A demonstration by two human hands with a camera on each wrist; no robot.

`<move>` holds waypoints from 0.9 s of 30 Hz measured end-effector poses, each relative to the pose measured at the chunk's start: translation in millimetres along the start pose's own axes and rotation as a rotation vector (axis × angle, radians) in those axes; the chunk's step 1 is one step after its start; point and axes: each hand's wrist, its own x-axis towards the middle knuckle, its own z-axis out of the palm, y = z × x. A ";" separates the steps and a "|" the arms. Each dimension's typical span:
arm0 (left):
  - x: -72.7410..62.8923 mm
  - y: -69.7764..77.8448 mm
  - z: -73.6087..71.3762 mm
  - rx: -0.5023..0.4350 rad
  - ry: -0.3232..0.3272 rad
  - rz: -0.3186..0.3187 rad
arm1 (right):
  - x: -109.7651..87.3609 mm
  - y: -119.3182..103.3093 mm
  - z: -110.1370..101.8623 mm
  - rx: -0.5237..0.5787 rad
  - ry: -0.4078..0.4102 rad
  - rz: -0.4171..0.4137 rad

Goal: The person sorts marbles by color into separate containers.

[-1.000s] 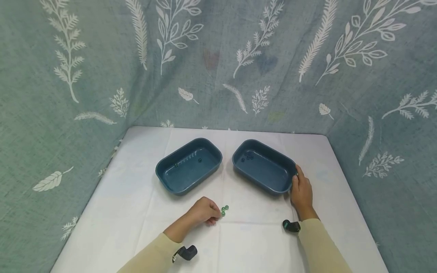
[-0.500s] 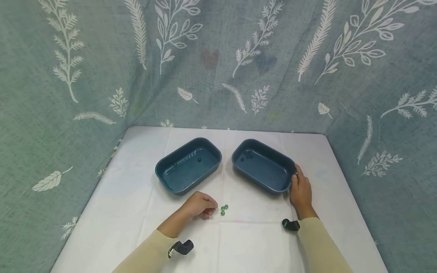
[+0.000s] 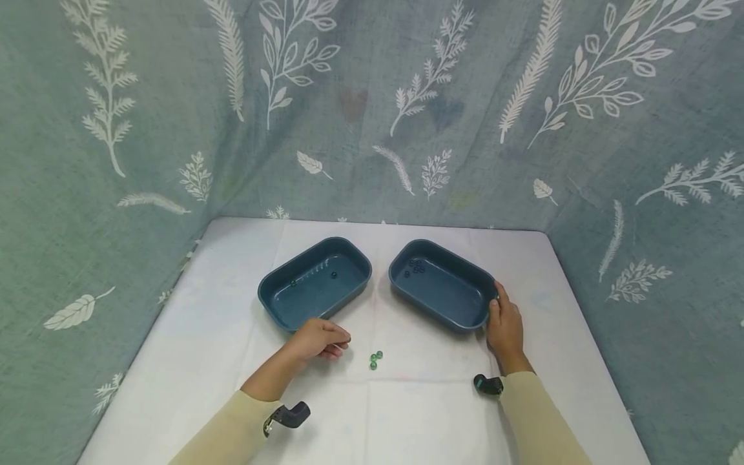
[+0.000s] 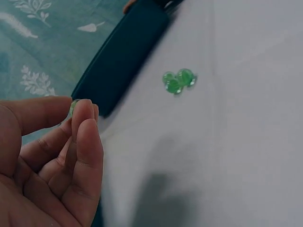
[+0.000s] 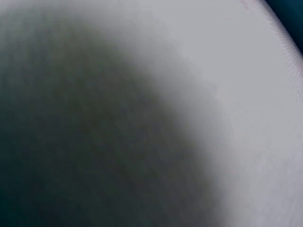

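Note:
Between thumb and fingertips, my left hand (image 3: 318,338) pinches a green glass marble (image 4: 74,108), mostly covered by the fingers. In the head view that hand overlaps the front edge of the left blue tray (image 3: 278,309). Inside this tray lie two small marbles (image 3: 293,283), set apart. My right hand (image 3: 504,326) holds the outer end of the right blue tray (image 3: 447,303), thumb at the rim. Several dark marbles (image 3: 415,267) are gathered in its far left corner. Three green marbles (image 3: 374,358) sit close together on the white cloth, to the right of my left hand.
White cloth (image 3: 424,413) covers the table under both trays, which angle away from each other. A grey-green patterned curtain (image 3: 360,129) rises behind and along the sides. The right wrist view is mostly a dark blur over white cloth.
My left hand has moved left and away from the green marbles, toward the left tray, carrying one marble. My right hand has stayed at its tray.

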 end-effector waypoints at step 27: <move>15.3 35.3 -31.5 -0.036 0.048 0.030 | 6.4 6.8 2.7 0.015 0.015 -0.006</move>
